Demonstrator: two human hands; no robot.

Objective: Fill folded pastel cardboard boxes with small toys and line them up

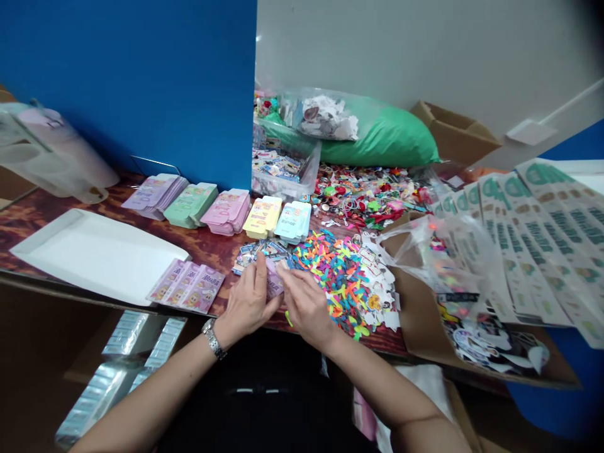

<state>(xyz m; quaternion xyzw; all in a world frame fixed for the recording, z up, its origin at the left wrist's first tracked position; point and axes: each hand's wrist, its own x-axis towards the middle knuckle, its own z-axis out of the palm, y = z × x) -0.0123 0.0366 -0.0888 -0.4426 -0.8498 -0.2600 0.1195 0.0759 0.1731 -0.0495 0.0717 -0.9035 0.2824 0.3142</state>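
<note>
Head view: red-brown table [111, 206], blue panel [127, 75] and grey wall [425, 50] behind. Left hand [248, 302] and right hand [306, 305] angle inward near the front edge, fingers bent, both gripping one purple box [274, 282], partly hidden, by the cards [246, 255].

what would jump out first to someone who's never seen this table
Probably the heap of brightly coloured small pieces, spread on the table just beyond the right hand. Next might be the bulging green bag at the back, against the pale wall. Nearer, a purple pack sits between the left hand and the right.
</note>
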